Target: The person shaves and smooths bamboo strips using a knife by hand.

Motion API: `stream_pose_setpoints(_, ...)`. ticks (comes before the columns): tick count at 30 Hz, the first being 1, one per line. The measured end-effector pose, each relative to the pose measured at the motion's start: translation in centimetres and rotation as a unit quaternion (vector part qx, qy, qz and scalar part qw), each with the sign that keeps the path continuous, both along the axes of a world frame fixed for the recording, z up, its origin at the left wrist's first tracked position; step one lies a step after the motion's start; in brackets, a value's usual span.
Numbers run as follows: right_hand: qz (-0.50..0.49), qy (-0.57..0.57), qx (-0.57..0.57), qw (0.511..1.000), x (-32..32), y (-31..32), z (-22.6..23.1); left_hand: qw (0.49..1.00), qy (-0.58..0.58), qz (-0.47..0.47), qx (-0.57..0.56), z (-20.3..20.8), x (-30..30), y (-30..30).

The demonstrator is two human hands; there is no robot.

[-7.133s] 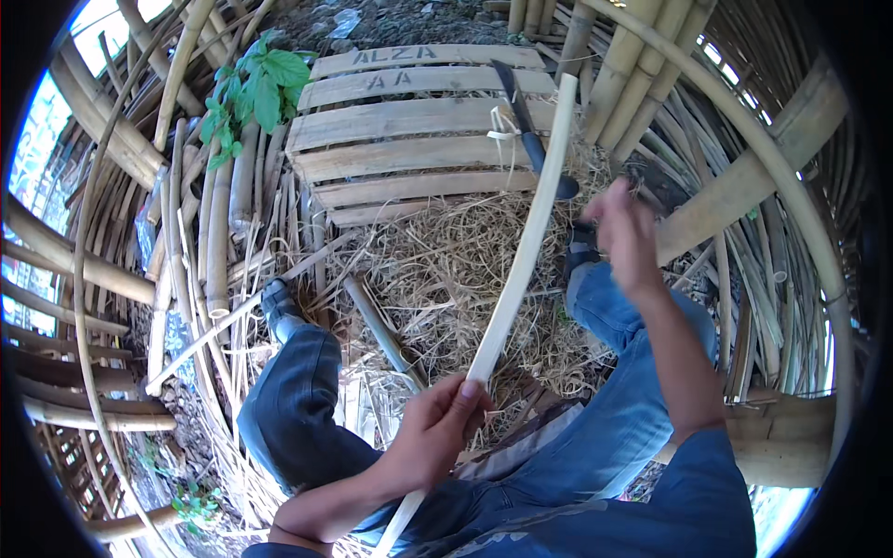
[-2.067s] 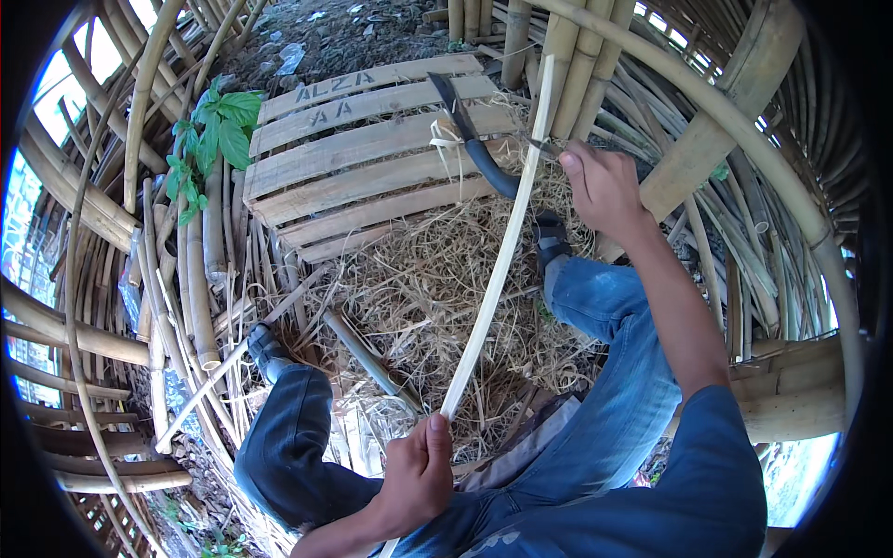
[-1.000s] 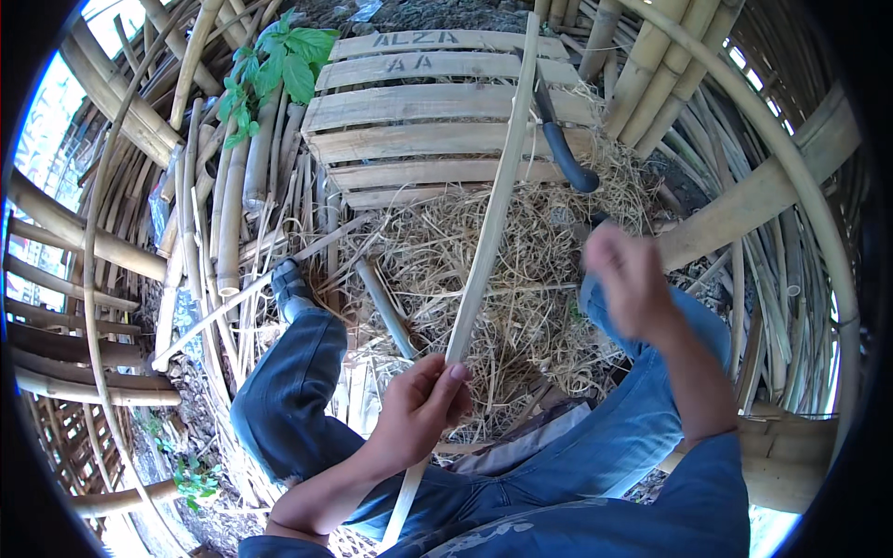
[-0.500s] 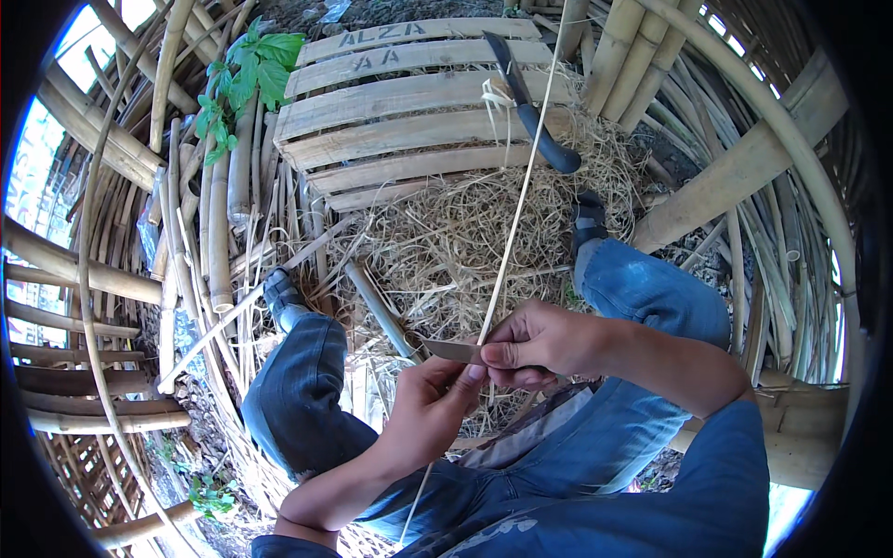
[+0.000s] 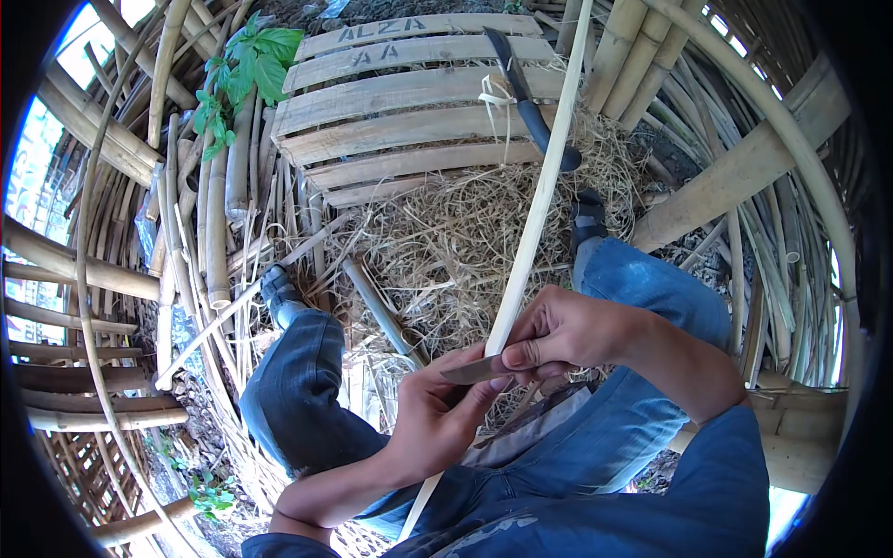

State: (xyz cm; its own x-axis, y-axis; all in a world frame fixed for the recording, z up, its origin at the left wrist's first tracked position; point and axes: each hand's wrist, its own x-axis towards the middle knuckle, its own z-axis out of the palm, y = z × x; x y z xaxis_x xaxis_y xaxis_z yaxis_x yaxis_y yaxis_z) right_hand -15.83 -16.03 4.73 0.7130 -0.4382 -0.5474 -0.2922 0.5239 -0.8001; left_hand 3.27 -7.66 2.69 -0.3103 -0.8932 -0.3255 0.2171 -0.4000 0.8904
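Observation:
A long pale bamboo strip runs from the top edge down between my legs, its broad face turned toward me. My left hand pinches the strip below the knife blade, thumb and fingers closed on it. In my right hand is a small knife, its blade lying across the strip and pointing left. The knife's handle is hidden inside my right fingers. Both hands nearly touch each other, above my lap.
A slatted wooden crate lies ahead, with a dark curved-handled machete on it. Bamboo shavings cover the ground between my feet. A short bamboo piece lies by my left leg. Bamboo poles stand at right; leafy plant at left.
The strip has turned from its narrow edge to its broad face, and its upper end leans slightly more right. The knife and both hands have shifted slightly; both grips stay closed.

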Motion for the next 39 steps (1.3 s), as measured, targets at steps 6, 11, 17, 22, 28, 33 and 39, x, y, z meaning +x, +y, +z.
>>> stream_pose_setpoints(6, -0.023, 0.033, -0.055, 0.998, 0.1, 0.1, 0.3, 1.000, -0.009, 0.004, -0.015, 0.0, -0.3, -0.1)
stream_pose_setpoints(11, -0.047, 0.047, -0.137, 0.988, -0.1, 0.2, 0.7, 1.000, 0.000, 0.013, 0.011, 0.1, 0.1, 0.0)
stream_pose_setpoints(17, -0.139, 0.038, -0.135, 0.980, -1.9, -1.4, 0.5, 0.999, -0.021, 0.013, 0.020, 0.2, 0.0, -0.1)
stream_pose_setpoints(22, -0.183, 0.029, -0.118, 0.976, -2.4, -1.9, 1.2, 0.999, -0.001, 0.006, 0.040, 0.6, -0.1, 0.1)
stream_pose_setpoints(28, -0.298, 0.026, -0.111, 0.948, -7.2, -5.2, 1.9, 0.991, 0.005, -0.034, 0.130, 1.2, 0.2, 1.1)
stream_pose_setpoints(33, -0.234, 0.072, -0.295, 0.924, -2.3, -0.7, 0.4, 0.995, 0.019, 0.003, 0.096, 0.7, 0.5, 0.0)
stream_pose_setpoints(39, -0.050, 0.132, -0.538, 0.831, 0.8, 2.2, -1.0, 0.993, 0.078, 0.037, 0.074, 0.4, 0.6, -1.0)
